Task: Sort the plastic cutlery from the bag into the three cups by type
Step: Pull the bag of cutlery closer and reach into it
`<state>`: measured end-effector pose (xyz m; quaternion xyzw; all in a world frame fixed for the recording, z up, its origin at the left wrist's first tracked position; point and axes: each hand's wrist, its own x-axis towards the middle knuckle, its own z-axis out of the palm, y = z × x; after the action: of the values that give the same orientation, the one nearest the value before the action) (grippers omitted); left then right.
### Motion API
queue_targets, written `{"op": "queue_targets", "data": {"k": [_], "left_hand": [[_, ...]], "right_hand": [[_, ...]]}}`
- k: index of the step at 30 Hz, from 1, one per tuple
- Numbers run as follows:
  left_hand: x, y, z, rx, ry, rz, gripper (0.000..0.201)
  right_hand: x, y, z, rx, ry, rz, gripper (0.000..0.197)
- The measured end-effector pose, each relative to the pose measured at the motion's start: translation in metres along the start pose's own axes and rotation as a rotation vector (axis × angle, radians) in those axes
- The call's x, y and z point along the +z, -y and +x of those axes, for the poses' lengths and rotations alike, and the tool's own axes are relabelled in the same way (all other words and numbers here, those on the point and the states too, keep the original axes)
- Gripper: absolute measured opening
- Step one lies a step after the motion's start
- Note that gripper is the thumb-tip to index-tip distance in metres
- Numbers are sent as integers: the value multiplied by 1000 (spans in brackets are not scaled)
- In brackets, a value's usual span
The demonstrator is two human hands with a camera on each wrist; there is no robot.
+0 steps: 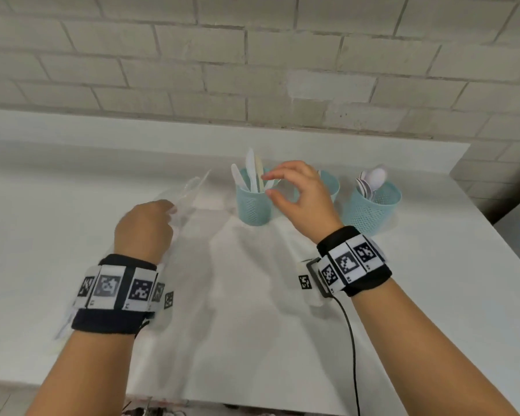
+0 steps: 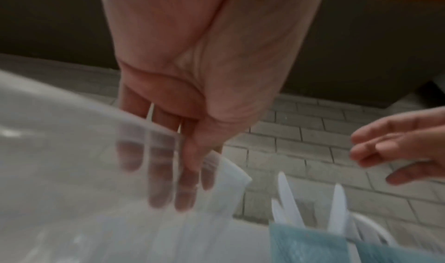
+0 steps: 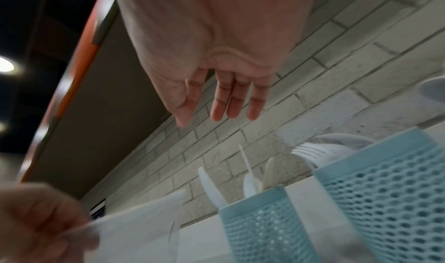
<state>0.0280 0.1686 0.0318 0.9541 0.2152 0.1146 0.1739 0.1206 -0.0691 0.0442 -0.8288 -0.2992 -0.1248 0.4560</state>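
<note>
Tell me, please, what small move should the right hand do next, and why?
Probably reach left into the clear bag for another piece: the right hand is open and holds nothing above the cups, while the left hand holds the bag up beside the knife cup.

No readable text, brand, number or sign in any view. The only printed marks are black-and-white square code patterns on the bands at my wrists: left wristband point(image 1: 114, 291), right wristband point(image 1: 350, 261). These are machine codes, not letters. Tiny marks sit beneath some squares, too small and blurred to read. The cups, cutlery, bag and brick wall carry no lettering that I can make out.
</note>
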Motion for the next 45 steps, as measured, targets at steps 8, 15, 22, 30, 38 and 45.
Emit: {"op": "queue_targets", "data": {"k": [8, 15, 22, 30, 38, 45], "left_hand": [[-44, -15, -33, 322, 91, -77, 44], [-40, -54, -37, 574, 78, -396, 27], [-11, -77, -31, 558, 174, -360, 14], [6, -86, -18, 449, 183, -476, 11], [7, -92, -14, 425, 179, -681, 18], [2, -93, -8, 347, 159, -897, 16]], "right_hand": [[32, 27, -11, -204, 235, -162, 40], [-11, 45, -28, -81, -10, -88, 13], [-92, 25, -56, 241, -198, -227, 11], [-144, -32, -94, 577, -366, -367, 11], [-107, -14, -73, 370, -274, -721, 27], [-22, 34, -33, 73, -58, -134, 36]]}}
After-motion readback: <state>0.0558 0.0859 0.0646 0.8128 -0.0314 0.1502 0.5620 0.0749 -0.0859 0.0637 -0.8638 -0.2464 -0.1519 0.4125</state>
